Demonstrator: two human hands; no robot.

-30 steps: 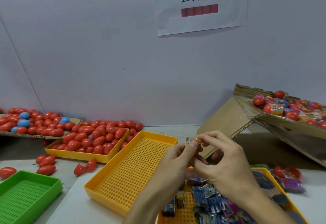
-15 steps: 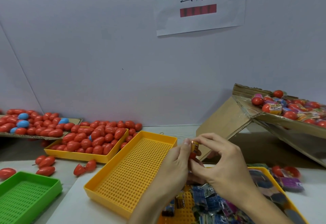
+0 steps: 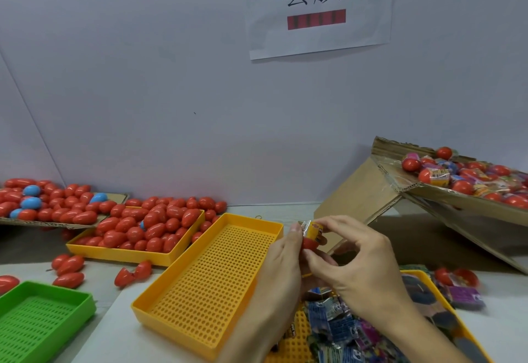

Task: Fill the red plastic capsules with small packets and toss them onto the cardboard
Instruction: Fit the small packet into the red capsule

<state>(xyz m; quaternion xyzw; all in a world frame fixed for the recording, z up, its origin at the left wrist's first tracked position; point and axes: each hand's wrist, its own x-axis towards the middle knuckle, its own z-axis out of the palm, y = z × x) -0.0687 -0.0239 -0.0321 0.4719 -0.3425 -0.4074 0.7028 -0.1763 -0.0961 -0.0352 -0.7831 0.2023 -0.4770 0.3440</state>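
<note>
Both hands are up over the yellow trays: the left hand (image 3: 281,262) grips a red capsule half (image 3: 309,244), and the right hand (image 3: 360,265) pinches a small yellow packet (image 3: 316,229) sticking out of its open top. The raised cardboard (image 3: 385,188) off to the right already carries a heap of filled capsules (image 3: 463,176).
</note>
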